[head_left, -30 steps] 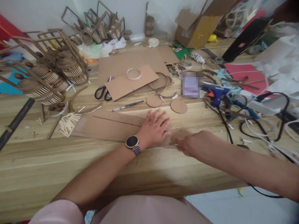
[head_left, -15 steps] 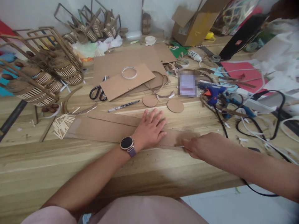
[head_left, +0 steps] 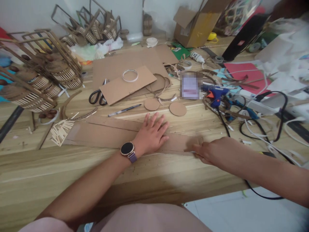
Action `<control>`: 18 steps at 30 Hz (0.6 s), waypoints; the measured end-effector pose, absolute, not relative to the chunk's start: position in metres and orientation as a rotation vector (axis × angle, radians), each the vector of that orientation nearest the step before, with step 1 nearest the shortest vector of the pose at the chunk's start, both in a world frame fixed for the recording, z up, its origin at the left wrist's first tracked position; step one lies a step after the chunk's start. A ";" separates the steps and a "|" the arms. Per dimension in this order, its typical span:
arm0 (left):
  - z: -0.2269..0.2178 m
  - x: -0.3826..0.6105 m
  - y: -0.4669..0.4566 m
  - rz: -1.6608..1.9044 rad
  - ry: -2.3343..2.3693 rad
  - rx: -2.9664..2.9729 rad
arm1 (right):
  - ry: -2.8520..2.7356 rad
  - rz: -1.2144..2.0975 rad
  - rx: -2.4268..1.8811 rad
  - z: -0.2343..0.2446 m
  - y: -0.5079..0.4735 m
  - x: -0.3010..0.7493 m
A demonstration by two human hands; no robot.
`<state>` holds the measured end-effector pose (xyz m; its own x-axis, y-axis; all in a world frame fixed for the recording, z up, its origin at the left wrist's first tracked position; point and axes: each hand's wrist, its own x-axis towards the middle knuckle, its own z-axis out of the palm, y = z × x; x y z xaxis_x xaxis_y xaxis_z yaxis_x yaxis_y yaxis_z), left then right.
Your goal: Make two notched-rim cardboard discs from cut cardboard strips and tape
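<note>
My left hand (head_left: 152, 135) lies flat with its fingers spread on a long piece of brown cardboard (head_left: 101, 134), pressing it to the table. Lines run lengthwise along this cardboard near its edges. At its right end, my right hand (head_left: 211, 150) is closed, with thumb and fingers pinched at the near edge; the fingertips are partly hidden. Two cardboard discs (head_left: 178, 109) lie just beyond my left hand, with a pen (head_left: 124, 110) to their left. Short pale sticks (head_left: 60, 132) are heaped against the cardboard's left end.
Black-handled scissors (head_left: 98, 96) and a white ring (head_left: 129, 75) are by a cardboard rectangle (head_left: 135, 87). A blue glue gun (head_left: 218, 95) sits among cords and strips at right. Small woven baskets (head_left: 64, 72) stand at left. An open carton (head_left: 193, 29) is at the back.
The view has shifted slightly, so the scene sits a little further left. My right hand has slid a short way right along the cardboard's near edge. My left hand stays put.
</note>
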<state>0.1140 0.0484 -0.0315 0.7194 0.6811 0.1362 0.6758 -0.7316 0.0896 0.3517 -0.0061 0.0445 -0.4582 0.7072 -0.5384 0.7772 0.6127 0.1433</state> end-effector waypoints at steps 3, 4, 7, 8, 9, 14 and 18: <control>-0.032 0.114 0.048 0.261 1.136 2.886 | 2.307 -0.135 1.173 0.042 -0.008 0.356; -0.032 0.114 0.048 0.262 1.135 2.889 | 2.311 -0.123 1.177 0.041 -0.008 0.358; -0.031 0.114 0.048 0.250 1.136 2.896 | 2.341 -0.098 1.190 0.038 -0.010 0.367; -0.031 0.114 0.049 0.244 1.136 2.897 | 2.347 -0.099 1.195 0.037 -0.010 0.371; -0.031 0.114 0.049 0.241 1.137 2.897 | 2.352 -0.102 1.202 0.036 -0.011 0.375; -0.030 0.113 0.048 0.255 1.125 2.903 | 2.345 -0.172 1.211 0.034 -0.012 0.388; -0.030 0.113 0.048 0.261 1.128 2.914 | 2.323 -0.181 1.223 0.036 -0.012 0.391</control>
<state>0.1132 0.0484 -0.0304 0.7273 0.6691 0.1524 0.6681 -0.7412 0.0660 0.3907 -0.0118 0.0364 -0.4682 0.7349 -0.4907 0.8019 0.5866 0.1135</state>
